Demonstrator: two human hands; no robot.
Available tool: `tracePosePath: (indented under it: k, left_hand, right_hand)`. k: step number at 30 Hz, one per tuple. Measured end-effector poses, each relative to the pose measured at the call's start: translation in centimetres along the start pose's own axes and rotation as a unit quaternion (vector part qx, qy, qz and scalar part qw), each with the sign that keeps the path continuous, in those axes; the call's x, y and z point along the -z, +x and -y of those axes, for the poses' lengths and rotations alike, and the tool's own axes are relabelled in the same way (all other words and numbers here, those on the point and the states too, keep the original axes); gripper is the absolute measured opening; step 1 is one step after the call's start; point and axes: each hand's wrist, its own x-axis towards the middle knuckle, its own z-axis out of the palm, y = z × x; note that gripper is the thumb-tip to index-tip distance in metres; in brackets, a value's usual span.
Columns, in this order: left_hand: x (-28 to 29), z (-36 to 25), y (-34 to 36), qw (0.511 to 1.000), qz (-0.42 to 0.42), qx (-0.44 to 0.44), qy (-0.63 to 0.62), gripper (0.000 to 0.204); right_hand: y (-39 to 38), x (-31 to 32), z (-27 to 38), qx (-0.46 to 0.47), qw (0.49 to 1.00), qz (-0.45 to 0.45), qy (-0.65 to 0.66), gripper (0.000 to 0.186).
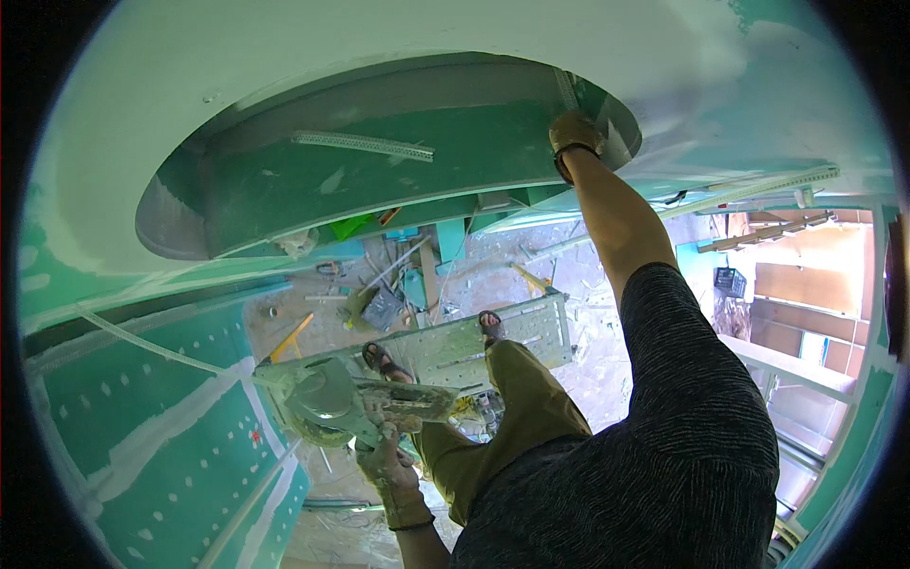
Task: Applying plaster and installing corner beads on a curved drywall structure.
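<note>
Upper centre, a white perforated strip is slanted, left of the right hand, grip unclear. Plaster-smeared tools are clasped by the left hand.

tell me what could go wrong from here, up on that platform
A sandal could slip off the narrow platform while the right hand is up at the oval opening. The left hand holds a smeared round tool, which might drop. The white strip could fall if loose; I can't tell.
</note>
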Motion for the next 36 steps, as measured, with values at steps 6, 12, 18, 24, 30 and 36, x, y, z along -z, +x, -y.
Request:
tracePosePath:
  k: [6, 12, 18, 24, 30, 36]
  left_hand:
    - [-1.2, -0.2, 0.0, 0.998, 0.012, -0.051, -0.046, 0.038]
    - [-2.1, -1.1, -0.2, 0.999, 0.016, -0.033, -0.037, 0.038]
    - [-2.8, -1.7, -0.3, 0.999, -0.002, -0.042, 0.013, 0.032]
    - [-2.0, -0.3, 0.1, 0.999, -0.025, 0.018, -0.021, 0.032]
    - [-1.3, 1.7, 0.4, 0.999, -0.026, 0.022, -0.007, 0.049]
    - [-0.8, 1.9, 0.8, 0.998, -0.031, -0.026, 0.037, 0.049]
  right_hand:
    - [-4.8, 4.2, 0.8, 0.060, 0.996, 0.036, -0.055, 0.047]
    - [-7.1, 5.5, 0.5, 0.092, 0.995, 0.007, -0.038, 0.049]
    - [-0.3, 1.7, 1.4, 0.075, 0.991, 0.037, -0.108, 0.046]
    - [4.2, 0.0, 0.9, 0.045, 0.991, 0.057, -0.110, 0.041]
    - [3.4, 1.0, 1.2, 0.040, 0.986, 0.012, -0.161, 0.041]
    - [0.4, 1.5, 2.1, 0.017, 0.988, 0.022, -0.155, 0.042]
